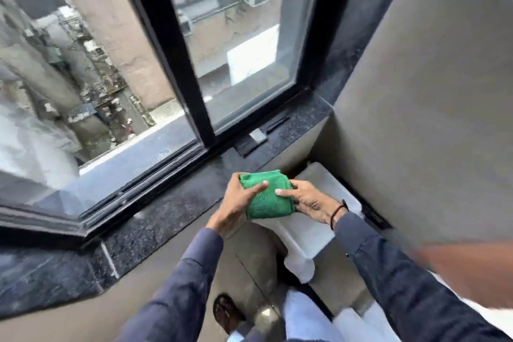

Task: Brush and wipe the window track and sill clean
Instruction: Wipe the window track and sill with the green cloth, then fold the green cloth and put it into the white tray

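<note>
A folded green cloth (263,197) is held between both hands, just in front of the sill's near edge. My left hand (238,197) grips its left side with the thumb across the top. My right hand (308,200) holds its right side with the fingers on top. The dark speckled stone sill (177,208) runs diagonally from lower left to upper right. Behind it lies the black window track (144,183), under a sliding pane that stands open on the left. No brush is in view.
A black mullion (177,64) divides the open left side from the shut right pane (244,44). A small latch plate (256,136) sits on the track. A white toilet tank (313,219) stands below the hands, against the beige wall (416,119). My foot (226,314) is on the tiled floor.
</note>
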Motion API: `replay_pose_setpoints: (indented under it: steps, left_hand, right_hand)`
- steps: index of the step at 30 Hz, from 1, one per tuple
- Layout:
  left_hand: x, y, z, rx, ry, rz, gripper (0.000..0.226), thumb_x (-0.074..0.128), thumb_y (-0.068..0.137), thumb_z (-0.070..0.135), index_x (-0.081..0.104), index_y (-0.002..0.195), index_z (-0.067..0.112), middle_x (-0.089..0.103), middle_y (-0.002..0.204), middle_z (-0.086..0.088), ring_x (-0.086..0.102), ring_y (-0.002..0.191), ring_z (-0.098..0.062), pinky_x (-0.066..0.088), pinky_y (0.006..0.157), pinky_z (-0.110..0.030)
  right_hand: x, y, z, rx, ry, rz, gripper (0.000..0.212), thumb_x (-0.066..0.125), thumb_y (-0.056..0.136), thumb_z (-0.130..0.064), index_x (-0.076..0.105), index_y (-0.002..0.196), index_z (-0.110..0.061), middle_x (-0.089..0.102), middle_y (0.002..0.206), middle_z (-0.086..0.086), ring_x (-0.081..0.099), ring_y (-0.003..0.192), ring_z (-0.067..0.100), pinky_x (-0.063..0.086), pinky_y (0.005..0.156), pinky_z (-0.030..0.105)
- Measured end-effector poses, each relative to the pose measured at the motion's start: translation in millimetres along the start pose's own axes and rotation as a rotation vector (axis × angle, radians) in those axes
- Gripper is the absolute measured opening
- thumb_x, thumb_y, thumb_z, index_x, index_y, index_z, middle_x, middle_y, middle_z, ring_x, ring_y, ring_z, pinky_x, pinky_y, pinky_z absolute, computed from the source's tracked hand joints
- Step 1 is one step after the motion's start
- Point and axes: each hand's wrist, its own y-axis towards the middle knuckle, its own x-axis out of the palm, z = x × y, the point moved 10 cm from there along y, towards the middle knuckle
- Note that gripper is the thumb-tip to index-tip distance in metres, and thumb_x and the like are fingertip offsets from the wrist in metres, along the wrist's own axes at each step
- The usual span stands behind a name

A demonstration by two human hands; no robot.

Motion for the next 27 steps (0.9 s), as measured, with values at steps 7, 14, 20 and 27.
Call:
replay_pose_setpoints:
  steps: [7,14,20,27]
  left_hand:
    - [147,87,-71,-0.093,0.249,-0.154,0.055,0.081,0.074,-0.002,0.052,0.119,0.012,0.067,0.114,-0.014,0.069,0.096,-0.023,0.062,0.084,-0.036]
    - [252,194,-165,-0.145,0.495,-0.164,0.047,0.066,0.079,0.001,0.055,0.121,0.019,0.064,0.114,-0.008,0.063,0.094,-0.021,0.05,0.063,-0.023]
    - [255,193,-136,0.07,0.857,-0.306,0.062,0.063,0.084,0.005,0.045,0.144,0.007,0.052,0.144,-0.019,0.05,0.132,-0.032,0.042,0.106,-0.029]
    - [185,101,50,0.656,0.929,0.0,0.034,0.055,0.088,0.003,0.059,0.122,0.007,0.059,0.123,-0.012,0.057,0.109,-0.028,0.048,0.095,-0.035]
  right_hand:
    - [-165,5,98,0.108,0.285,0.469,0.035,0.072,0.087,0.0,0.068,0.121,0.004,0.075,0.113,0.022,0.072,0.105,0.036,0.057,0.096,0.052]
    - [-256,82,188,0.197,0.418,0.822,0.02,0.071,0.088,-0.003,0.07,0.107,-0.007,0.076,0.108,0.018,0.073,0.1,0.036,0.059,0.09,0.055]
    - [-268,70,172,0.361,-0.073,0.893,0.032,0.074,0.083,-0.027,0.068,0.111,-0.012,0.071,0.11,0.015,0.067,0.097,0.032,0.059,0.082,0.039]
    - [-190,11,-53,-0.391,-0.64,0.898,0.029,0.068,0.083,-0.014,0.069,0.111,-0.01,0.07,0.101,0.01,0.064,0.098,0.033,0.053,0.086,0.042]
